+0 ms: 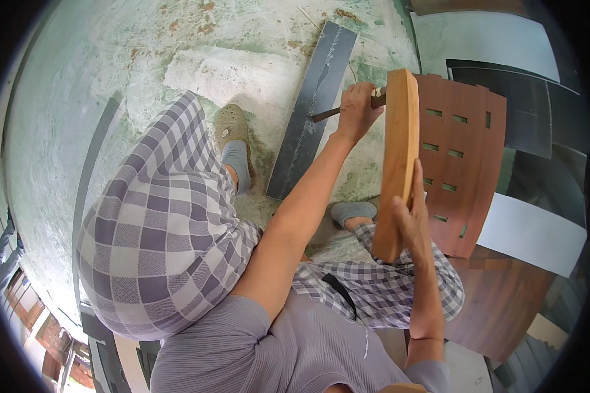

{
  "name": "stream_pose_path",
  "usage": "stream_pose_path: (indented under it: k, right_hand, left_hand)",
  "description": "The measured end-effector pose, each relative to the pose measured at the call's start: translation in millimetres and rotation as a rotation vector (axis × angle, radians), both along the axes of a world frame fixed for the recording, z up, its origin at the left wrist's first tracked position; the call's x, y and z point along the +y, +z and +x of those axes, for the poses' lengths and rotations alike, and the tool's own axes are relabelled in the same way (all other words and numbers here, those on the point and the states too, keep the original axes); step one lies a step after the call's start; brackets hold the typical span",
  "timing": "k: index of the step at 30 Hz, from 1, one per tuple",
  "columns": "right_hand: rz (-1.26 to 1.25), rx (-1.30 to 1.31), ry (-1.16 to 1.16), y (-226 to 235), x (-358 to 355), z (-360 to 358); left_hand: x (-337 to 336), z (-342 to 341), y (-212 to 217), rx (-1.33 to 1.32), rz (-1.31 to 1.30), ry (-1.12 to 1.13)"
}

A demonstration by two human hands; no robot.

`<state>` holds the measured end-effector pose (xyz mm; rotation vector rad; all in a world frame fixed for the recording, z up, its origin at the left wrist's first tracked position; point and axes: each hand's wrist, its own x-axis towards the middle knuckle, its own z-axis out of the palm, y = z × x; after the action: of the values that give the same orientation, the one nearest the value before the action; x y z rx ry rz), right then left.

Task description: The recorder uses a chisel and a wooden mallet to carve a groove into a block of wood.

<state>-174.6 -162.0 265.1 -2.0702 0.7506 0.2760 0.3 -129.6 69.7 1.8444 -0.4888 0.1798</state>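
A long, slightly curved block of light brown wood (pixel 401 144) stands tilted nearly upright in front of me. My right hand (pixel 415 226) grips its lower part, with the thumb on the near face and fingers along the right edge. Near the top of the block, my left hand (pixel 357 112) is closed around a slim dark tool (pixel 328 114). One tapering end points left, while the other reaches the block's left side; its exact kind is unclear. Below and left of that hand, a long dark grey board (pixel 314 92) with a rough pale line lies on the floor.
A reddish-brown slotted panel (pixel 462 164) is at the right, among white (pixel 534 232) and black (pixel 505 108) boards. A grey strip (pixel 93 177) lies left of my checked trousers (pixel 170 229). My left foot wears a clog (pixel 232 126) on the stained floor (pixel 229 72).
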Motion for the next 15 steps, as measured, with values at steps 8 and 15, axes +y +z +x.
stream_pose_path:
  k: [8, 15]
  right_hand:
    - [-0.041, -0.137, -0.078, -0.3, -7.4, 0.8]
    - [-0.014, -0.241, -0.23, 10.8, -18.3, 3.6]
  left_hand:
    - [4.5, -0.2, 5.9, 0.068, -0.019, 0.112]
    - [3.4, 16.7, 12.1, 0.06, -0.051, 0.25]
